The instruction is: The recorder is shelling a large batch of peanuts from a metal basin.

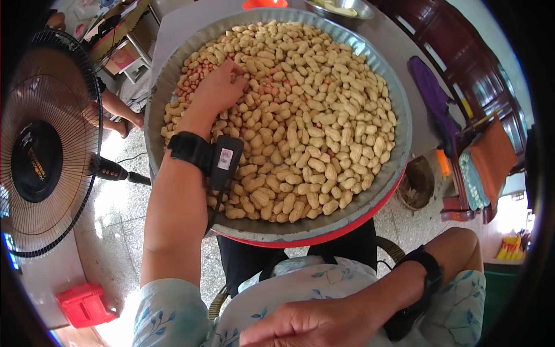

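Observation:
A wide, round metal basin [401, 143] holds a heap of unshelled peanuts [321, 126], with shelled reddish peanut kernels [190, 82] gathered at its upper left and more scattered near the middle. Over the upper left of the heap lies my left hand [223, 84], fingers bent down among the peanuts beside the kernels; whether it pinches any is hidden. My right hand [299, 323] is held in front of my torso, below the basin, partly cut off by the picture's lower edge, and its fingertips are out of view. Both wrists wear black straps, the left one with a black box.
A black floor fan [37, 139] stands at the left, near another person's legs [119, 108]. Behind the basin are an orange-red bowl [264, 4] and a metal bowl [366, 11]. A bucket [416, 182] and a dark wooden bench [466, 56] are at the right.

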Motion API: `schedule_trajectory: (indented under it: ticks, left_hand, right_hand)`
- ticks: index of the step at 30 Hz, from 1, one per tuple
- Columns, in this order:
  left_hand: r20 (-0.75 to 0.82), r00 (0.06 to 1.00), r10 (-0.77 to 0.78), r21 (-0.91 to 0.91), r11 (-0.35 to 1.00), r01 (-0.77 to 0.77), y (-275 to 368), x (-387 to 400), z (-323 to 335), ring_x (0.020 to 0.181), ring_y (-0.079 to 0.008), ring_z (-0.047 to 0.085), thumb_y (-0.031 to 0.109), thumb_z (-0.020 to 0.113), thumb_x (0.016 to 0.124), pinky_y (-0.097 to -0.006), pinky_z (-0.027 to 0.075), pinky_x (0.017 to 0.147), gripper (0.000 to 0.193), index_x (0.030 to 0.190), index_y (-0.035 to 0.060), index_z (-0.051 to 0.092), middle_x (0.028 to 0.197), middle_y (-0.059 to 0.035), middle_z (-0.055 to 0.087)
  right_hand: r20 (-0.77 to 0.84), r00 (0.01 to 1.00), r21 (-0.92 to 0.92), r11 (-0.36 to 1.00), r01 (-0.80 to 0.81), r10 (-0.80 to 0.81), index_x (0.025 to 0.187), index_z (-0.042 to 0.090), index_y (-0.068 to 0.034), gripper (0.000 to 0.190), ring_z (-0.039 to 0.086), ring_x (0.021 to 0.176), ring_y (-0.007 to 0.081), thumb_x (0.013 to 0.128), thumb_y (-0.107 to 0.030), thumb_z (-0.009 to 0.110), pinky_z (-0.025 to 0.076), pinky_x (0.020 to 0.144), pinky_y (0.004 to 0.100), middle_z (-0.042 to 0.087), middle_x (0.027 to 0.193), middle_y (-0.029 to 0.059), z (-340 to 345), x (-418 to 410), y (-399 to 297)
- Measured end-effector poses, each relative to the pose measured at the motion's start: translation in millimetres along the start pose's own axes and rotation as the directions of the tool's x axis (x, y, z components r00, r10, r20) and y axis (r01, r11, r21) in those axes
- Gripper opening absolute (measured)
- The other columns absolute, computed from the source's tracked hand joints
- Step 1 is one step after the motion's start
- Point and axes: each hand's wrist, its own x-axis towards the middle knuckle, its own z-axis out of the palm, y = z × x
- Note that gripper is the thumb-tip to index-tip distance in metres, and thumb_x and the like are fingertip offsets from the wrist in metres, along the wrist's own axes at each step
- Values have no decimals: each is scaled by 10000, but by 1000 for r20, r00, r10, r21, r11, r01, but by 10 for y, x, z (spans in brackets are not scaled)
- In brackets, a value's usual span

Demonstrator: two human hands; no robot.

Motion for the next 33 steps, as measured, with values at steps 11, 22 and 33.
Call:
schedule_trajectory:
  ticks: [11, 22, 33]
  left_hand:
    - [-74, 977, 200, -1, 980, -200, 38, 112, 139, 822, -248, 572, 251, 551, 771, -345, 439, 696, 290, 978, 51, 521, 897, -153, 584]
    - [-113, 955, 275, -10, 961, -278, -31, -33, 6, 663, -190, 560, 167, 530, 802, -307, 423, 608, 221, 976, 37, 488, 714, -100, 579]
    - [-89, 985, 148, 27, 989, -147, 64, -14, 36, 622, -167, 528, 136, 531, 803, -293, 411, 585, 207, 989, 63, 480, 676, -74, 548]
  right_hand:
    - [-105, 990, 106, 988, 108, -97, 849, 578, -29, 328, 457, 513, 67, 915, -297, 402, 386, 482, 171, 555, 673, 38, -204, -531, 46]
    - [-796, -128, -423, 392, 817, -592, 771, 524, -40, 263, 497, 524, 103, 881, -268, 451, 372, 416, 192, 528, 670, 57, -1351, -2644, 1052]
    - [-597, -783, -764, 422, 488, -176, 1015, 530, -12, 293, 530, 926, 171, 880, -247, 415, 393, 805, 315, 589, 986, 103, -2661, -3840, 1994]
